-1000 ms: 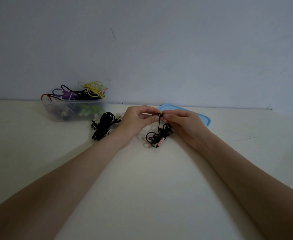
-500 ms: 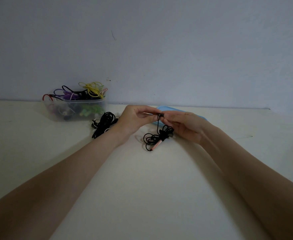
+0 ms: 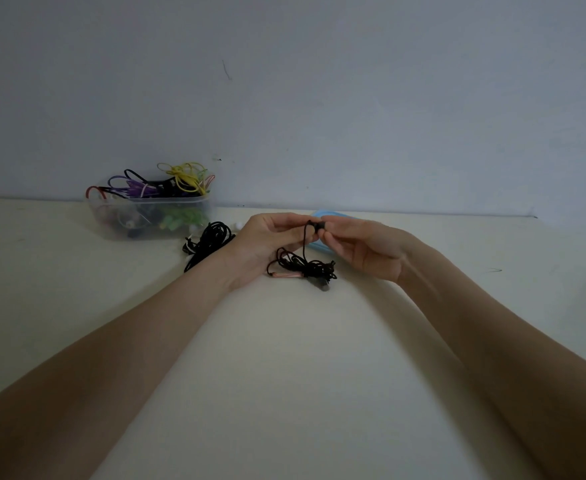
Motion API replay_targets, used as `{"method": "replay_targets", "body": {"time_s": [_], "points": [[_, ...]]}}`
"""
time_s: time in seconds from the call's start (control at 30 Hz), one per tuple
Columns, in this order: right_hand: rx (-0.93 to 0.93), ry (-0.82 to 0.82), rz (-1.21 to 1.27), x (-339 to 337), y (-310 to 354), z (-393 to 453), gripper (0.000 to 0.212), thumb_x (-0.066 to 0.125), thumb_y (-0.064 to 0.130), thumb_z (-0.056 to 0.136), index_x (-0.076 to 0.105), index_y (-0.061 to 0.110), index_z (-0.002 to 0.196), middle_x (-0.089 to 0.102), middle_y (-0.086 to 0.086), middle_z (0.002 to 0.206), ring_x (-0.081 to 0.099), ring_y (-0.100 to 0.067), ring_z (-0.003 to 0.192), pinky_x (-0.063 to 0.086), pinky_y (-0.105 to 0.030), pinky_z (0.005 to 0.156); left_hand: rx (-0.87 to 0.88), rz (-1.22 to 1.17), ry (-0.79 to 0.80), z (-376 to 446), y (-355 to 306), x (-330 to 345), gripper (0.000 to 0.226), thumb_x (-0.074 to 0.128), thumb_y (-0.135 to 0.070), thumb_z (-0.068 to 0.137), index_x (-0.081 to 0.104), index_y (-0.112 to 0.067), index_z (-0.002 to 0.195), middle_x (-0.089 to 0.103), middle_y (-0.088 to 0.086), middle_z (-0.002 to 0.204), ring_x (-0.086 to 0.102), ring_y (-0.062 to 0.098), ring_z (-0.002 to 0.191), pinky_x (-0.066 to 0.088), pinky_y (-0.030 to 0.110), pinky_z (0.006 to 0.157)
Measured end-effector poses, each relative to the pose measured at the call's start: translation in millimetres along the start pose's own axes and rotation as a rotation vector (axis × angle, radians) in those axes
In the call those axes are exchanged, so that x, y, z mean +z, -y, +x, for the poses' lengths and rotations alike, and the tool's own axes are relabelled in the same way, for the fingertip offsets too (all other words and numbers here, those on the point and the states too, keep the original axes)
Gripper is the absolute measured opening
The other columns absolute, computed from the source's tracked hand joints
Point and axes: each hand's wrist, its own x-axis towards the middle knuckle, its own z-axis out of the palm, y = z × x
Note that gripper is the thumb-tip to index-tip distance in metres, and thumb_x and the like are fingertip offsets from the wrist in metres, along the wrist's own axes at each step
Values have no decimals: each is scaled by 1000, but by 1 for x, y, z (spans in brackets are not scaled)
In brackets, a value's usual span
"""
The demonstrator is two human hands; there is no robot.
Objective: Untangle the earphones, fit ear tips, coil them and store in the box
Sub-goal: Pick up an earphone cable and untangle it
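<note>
Both of your hands meet at one small black earbud (image 3: 316, 226), held up above the table (image 3: 284, 375). Your left hand (image 3: 267, 242) pinches it from the left, thumb and fingers curled toward it, and your right hand (image 3: 360, 245) pinches it from the right with the fingertips (image 3: 329, 230) closed on it. Whether an ear tip sits on the bud is too small to tell.

From the bud a thin black cable drops straight down to the rest of the black earphones (image 3: 305, 266), a loose knotted bundle between your two wrists, with a short copper-pink piece at its lower left and a grey plug end at its lower right. The bundle seems to rest on the table, though that is hard to judge.

Just behind your left hand lies a second black earphone bundle (image 3: 208, 242), apart from the one you hold, with small white bits beside it. Further left, against the wall (image 3: 284, 98), stands the clear plastic box (image 3: 149, 216), filled with purple, yellow, red, green and black cables, some looping above its rim. A light blue lid (image 3: 322, 216) lies flat behind your hands, mostly hidden by them.
</note>
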Motion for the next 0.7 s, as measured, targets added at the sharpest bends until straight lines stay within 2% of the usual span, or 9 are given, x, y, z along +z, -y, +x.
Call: {"method": "replay_targets", "body": {"time_s": [0.13,0.3,0.43,0.57,0.7], "points": [[-154,-86,-180,0,0,-1,12,55,-11,83,64,-4,84,70,-9,73,69,-12,66,55,-14,65,-16,22,-22,1,1,-2,17,56,4,85,66,-5,96,73,-1,81,69,5,78,51,11,77],[-195,-97,-289,-1,0,-1,9,59,-10,81,66,-6,85,71,-11,77,70,-13,70,55,-15,68,9,77,-73,4,3,-1,15,60,3,83,67,-7,90,73,-3,77,68,4,76,50,10,72],[-184,-94,-266,-1,0,-1,9,58,-11,82,65,-5,83,70,-13,81,69,-15,73,55,-16,71,46,145,-121,4,6,0,13,65,0,80,68,-12,86,73,-5,76,67,3,74,50,11,73],[-172,-91,-210,0,0,0,9,57,-12,82,64,-7,84,71,-13,77,70,-15,70,55,-16,66,69,178,-158,4,6,0,16,68,-3,80,66,-17,88,72,-1,82,66,5,77,51,14,79],[-148,-105,-182,1,2,-1,9,55,-13,83,63,-10,86,69,-14,80,70,-14,67,55,-15,63,86,189,-161,3,5,0,15,68,-1,79,66,-15,81,72,-6,72,66,3,71,50,11,73]]}}
